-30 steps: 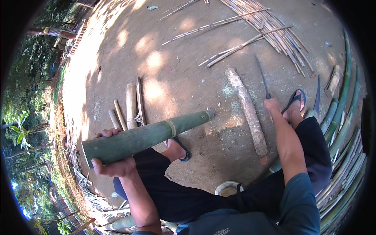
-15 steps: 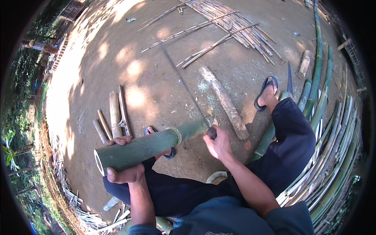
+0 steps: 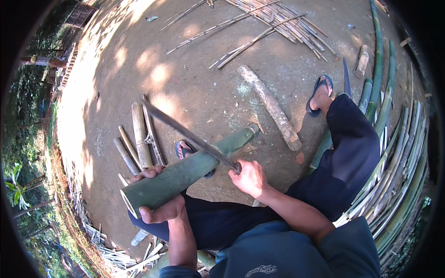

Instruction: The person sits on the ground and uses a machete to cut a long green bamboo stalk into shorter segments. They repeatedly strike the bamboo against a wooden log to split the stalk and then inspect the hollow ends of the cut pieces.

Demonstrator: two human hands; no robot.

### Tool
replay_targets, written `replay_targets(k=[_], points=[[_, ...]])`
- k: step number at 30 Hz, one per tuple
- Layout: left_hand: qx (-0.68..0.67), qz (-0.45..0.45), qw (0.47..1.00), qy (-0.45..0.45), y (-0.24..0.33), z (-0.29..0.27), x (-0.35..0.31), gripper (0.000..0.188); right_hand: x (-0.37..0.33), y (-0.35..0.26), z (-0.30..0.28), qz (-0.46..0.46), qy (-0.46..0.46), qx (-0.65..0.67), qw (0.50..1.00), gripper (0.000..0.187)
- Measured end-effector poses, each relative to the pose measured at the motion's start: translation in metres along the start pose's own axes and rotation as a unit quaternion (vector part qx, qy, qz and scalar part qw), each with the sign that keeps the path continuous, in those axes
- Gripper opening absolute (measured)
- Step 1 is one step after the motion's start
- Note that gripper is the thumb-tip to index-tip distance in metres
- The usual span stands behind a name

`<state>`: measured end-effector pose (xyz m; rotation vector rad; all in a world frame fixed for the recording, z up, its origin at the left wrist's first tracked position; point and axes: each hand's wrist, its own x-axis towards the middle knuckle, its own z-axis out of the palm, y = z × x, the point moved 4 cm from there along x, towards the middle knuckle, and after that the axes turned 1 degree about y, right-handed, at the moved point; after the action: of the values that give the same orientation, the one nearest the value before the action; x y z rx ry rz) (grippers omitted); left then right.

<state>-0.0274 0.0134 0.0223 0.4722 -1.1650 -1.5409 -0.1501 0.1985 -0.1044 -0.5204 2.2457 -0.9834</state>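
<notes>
Your left hand (image 3: 167, 209) is curled around the near end of a thick green bamboo section (image 3: 174, 180), thumb on the side toward you and fingers on the far side. The bamboo slants in front of you, from beside your left thigh up and to the right, past your left foot (image 3: 186, 149); you cannot tell from this view whether its far end touches the ground (image 3: 208, 92). Your right hand (image 3: 250, 178) is closed around the handle of a long blade (image 3: 185, 131), which points away to the left and crosses over the bamboo in view; contact between them is unclear. A pale log (image 3: 271, 109) lies beyond on the right, and short bamboo pieces (image 3: 140, 134) lie to the left.
</notes>
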Motion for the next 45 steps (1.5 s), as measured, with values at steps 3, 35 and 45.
replay_targets(k=[3, 35, 45], points=[[0.003, -0.002, 1.000, 0.001, 0.000, 0.003, 0.000, 0.075, 0.001, 0.003, -0.009, 0.004, -0.029, -0.027, 0.999, 0.029], [-0.046, -0.002, 0.933, -0.358, -0.001, 0.044, 0.002, 0.086, 0.000, 0.004, -0.054, 0.051, -0.101, -0.016, 0.993, 0.030], [-0.074, -0.004, 0.945, -0.320, -0.001, 0.040, 0.006, 0.085, 0.003, -0.002, -0.050, 0.047, -0.055, 0.009, 0.997, 0.031]])
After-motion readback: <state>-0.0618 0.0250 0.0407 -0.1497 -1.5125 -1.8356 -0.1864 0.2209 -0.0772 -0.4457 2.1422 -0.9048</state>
